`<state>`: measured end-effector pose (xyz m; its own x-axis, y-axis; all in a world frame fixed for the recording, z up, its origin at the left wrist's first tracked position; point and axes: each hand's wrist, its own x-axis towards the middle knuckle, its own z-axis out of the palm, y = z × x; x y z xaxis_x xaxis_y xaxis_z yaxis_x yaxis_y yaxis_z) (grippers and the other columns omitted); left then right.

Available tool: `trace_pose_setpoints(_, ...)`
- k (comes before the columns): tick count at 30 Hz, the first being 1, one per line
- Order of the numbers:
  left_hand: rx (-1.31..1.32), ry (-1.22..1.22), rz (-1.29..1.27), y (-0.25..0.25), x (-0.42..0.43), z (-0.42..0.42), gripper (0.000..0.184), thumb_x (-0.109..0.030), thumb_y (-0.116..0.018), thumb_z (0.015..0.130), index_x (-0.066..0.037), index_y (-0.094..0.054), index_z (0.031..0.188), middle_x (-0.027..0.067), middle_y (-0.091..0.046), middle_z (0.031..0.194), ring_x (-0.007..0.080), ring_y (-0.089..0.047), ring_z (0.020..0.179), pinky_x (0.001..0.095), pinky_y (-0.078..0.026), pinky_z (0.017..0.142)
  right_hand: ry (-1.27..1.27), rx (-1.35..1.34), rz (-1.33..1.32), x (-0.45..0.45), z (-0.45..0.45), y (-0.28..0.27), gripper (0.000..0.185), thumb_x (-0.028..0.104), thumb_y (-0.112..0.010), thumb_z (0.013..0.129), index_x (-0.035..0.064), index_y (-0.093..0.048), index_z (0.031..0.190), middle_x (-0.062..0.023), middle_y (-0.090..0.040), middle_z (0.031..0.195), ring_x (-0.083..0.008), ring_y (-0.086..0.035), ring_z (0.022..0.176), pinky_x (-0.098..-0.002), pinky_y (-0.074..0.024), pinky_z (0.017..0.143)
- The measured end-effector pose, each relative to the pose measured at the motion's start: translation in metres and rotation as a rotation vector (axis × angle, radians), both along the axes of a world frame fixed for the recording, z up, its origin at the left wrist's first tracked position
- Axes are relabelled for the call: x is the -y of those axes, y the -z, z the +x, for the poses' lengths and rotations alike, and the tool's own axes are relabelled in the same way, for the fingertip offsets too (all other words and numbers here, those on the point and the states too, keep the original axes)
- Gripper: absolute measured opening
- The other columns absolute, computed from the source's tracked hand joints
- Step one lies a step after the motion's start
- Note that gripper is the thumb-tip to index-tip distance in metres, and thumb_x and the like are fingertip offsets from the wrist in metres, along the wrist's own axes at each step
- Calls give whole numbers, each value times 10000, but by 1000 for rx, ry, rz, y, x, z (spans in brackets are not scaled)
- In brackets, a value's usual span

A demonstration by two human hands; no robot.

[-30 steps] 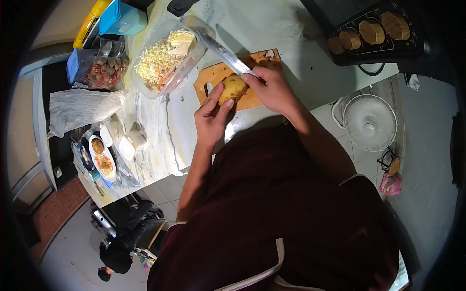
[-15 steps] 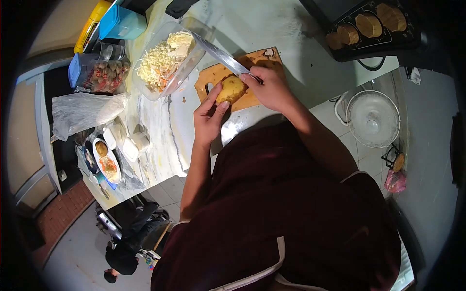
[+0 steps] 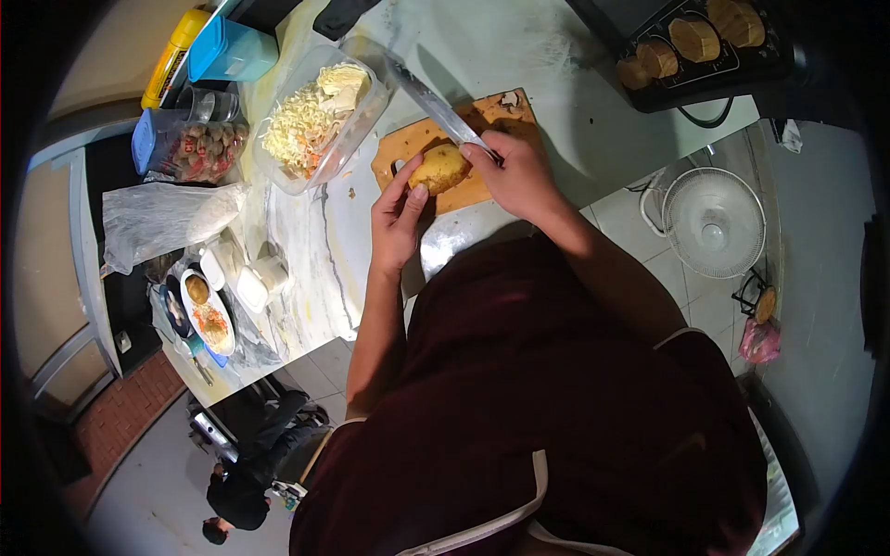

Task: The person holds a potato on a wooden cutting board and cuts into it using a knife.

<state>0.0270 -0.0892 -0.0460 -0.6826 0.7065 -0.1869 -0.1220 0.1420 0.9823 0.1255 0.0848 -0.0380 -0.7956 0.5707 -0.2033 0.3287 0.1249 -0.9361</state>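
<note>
My left hand (image 3: 400, 216) is closed round the left end of a potato (image 3: 440, 170), thumb in front and fingers behind. The potato is yellow-brown and is held over a wooden cutting board (image 3: 471, 196). In my right hand (image 3: 519, 176) is a knife (image 3: 428, 102), gripped low near its handle, its long blade pointing up and left. The right fingertips are close to the potato's right end; whether they touch it I cannot tell. A clear plastic container (image 3: 345, 139) with shredded cabbage and some carrot stands left of the board.
Left on the marble counter (image 3: 311, 250) are a plastic bag (image 3: 153, 218), white-lidded tubs (image 3: 252, 287) and an oval plate (image 3: 219, 345) with a potato and grated carrot. A black appliance with wooden knobs (image 3: 693, 41) is upper right. A person (image 3: 238, 496) sits lower left.
The knife blade has swung to a steeper angle, its tip shifting right, away from the container. The potato has turned slightly and lies more level in my left hand.
</note>
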Motion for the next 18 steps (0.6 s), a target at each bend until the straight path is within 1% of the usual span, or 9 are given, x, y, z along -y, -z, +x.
trace_pose_setpoints(1,3,2,21,2,0,0,426,-112,-576,976,-17,-499,1384,84,-566,1334,136,-529,1154,274,-401,1002,4,-1,4,-1,0,-1,289,289,-604,952,21,-617,843,-21,-461,609,-102,-392,582,-295,-359,537)
trace_pose_setpoints(3,6,2,44,5,-1,0,424,-116,-571,979,-18,-498,1385,83,-567,1331,134,-530,1149,272,-400,1000,36,-13,-1,-1,-2,-2,307,284,-597,934,4,-576,809,-147,-525,634,-274,-468,555,-385,-406,558)
trace_pose_setpoints(5,112,-21,14,8,3,-1,418,-118,-559,986,-21,-497,1387,84,-568,1329,132,-534,1137,267,-402,993,18,12,2,2,-2,-6,309,285,-598,933,5,-571,804,-144,-520,630,-267,-466,552,-383,-405,558)
trace_pose_setpoints(6,111,-22,10,6,4,-1,418,-118,-559,986,-21,-497,1387,84,-568,1329,132,-534,1137,267,-402,993,5,37,6,5,-2,-7,312,286,-599,931,5,-566,799,-142,-516,626,-259,-463,550,-381,-403,558)
trace_pose_setpoints(8,-5,-1,-1,3,-1,0,415,-117,-555,988,-23,-497,1388,72,-577,1307,121,-537,1115,257,-411,976,30,31,-8,2,-3,-5,314,288,-599,932,6,-565,797,-138,-511,620,-249,-459,545,-378,-399,552)
trace_pose_setpoints(12,64,-1,34,6,-1,-3,417,-123,-559,987,-26,-498,1388,61,-583,1295,115,-537,1104,253,-415,968,68,4,-6,6,-2,-10,320,289,-603,934,7,-567,787,-127,-503,608,-217,-444,527,-370,-385,531)
trace_pose_setpoints(14,80,-4,-2,6,1,-2,423,-135,-569,985,-31,-500,1389,51,-589,1280,107,-536,1079,250,-421,956,55,6,-1,4,-1,-6,321,291,-602,934,8,-566,786,-125,-504,608,-217,-443,530,-368,-386,535)
trace_pose_setpoints(16,31,10,-9,5,0,-1,424,-138,-572,984,-31,-501,1388,45,-595,1261,102,-536,1059,248,-422,949,45,5,13,2,-1,-2,322,293,-602,933,10,-565,784,-123,-505,608,-216,-443,533,-366,-387,538)
trace_pose_setpoints(18,-18,25,-12,6,-2,-1,424,-141,-575,983,-31,-502,1387,39,-601,1241,98,-536,1039,246,-424,943,60,-17,-30,1,-2,-3,312,300,-614,937,19,-583,807,-53,-477,604,-124,-416,562,-311,-370,536)
